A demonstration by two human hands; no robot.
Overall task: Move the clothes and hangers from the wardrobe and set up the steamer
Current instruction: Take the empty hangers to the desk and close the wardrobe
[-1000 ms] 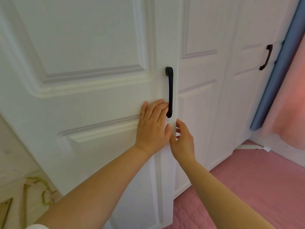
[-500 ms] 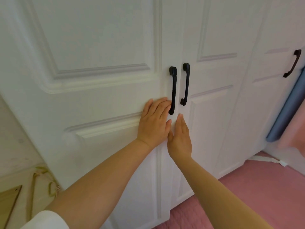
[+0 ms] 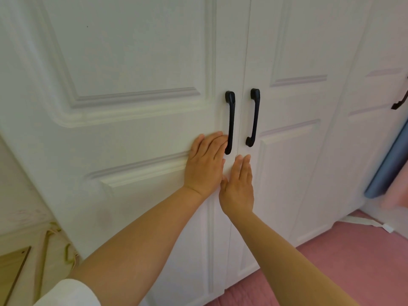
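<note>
Flatly, both hands, left hand (image 3: pixel 204 164) and right hand (image 3: pixel 239 186), press the shut wardrobe doors (image 3: pixel 136 51).

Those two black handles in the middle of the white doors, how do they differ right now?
The left handle has the left hand's fingertips beside its lower end; the right handle has no hand at it, the right hand lying flat below. The left handle reaches lower in the picture than the right handle. Both are black, upright bars, flanking the seam between the closed doors.

Left hand (image 3: pixel 206 164), right hand (image 3: pixel 239 186) flat, fingers straight
</note>
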